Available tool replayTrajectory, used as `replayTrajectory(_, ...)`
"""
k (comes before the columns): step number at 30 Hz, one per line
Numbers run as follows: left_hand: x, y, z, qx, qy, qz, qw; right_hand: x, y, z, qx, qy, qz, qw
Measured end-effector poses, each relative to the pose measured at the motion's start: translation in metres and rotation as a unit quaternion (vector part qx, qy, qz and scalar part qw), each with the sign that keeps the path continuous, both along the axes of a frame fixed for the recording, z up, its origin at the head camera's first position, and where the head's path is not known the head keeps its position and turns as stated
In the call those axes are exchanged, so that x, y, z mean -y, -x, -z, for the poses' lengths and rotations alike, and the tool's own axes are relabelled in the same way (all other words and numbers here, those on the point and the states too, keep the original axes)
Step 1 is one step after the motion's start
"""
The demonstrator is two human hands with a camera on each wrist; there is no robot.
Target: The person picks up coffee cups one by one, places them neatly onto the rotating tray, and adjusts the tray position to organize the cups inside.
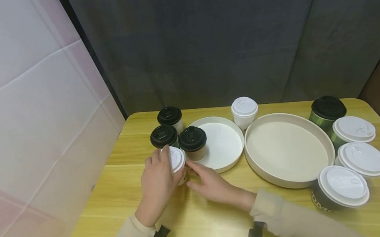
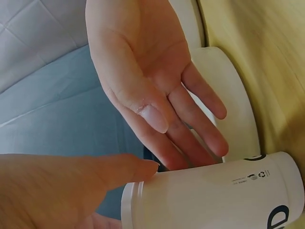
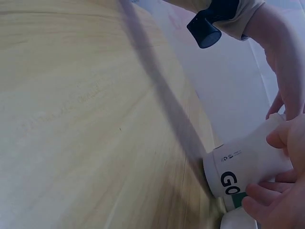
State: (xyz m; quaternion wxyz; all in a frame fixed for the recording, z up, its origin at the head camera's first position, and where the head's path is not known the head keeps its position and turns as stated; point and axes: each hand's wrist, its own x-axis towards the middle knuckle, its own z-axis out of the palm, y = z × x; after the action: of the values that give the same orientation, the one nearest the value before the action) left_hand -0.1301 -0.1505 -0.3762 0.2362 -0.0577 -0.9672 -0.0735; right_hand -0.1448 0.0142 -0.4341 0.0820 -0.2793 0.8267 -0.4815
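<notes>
A white paper cup with a white lid stands upright at the left of the table. My left hand grips it around the lid and upper side, its thumb on the near side. To the right, my right hand reaches in, fingers extended against or just beside the cup wall; contact is partly hidden. Printed letters show on the cup in the right wrist view. Close behind are a black-lidded brown cup and two more black-lidded cups.
A white round tray lies right of the cups, beside a larger cream round tray. A white-lidded cup stands behind them. Several lidded cups, including a dark cup with a white lid, line the right side. A dark curtain hangs behind.
</notes>
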Motion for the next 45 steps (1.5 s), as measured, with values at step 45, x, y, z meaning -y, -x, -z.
replayTrajectory(45, -0.048, -0.026, -0.045, 0.004, 0.011, 0.172, 0.9851, -0.068, -0.075, -0.024, -0.063, 0.026, 0.128, 0.9894)
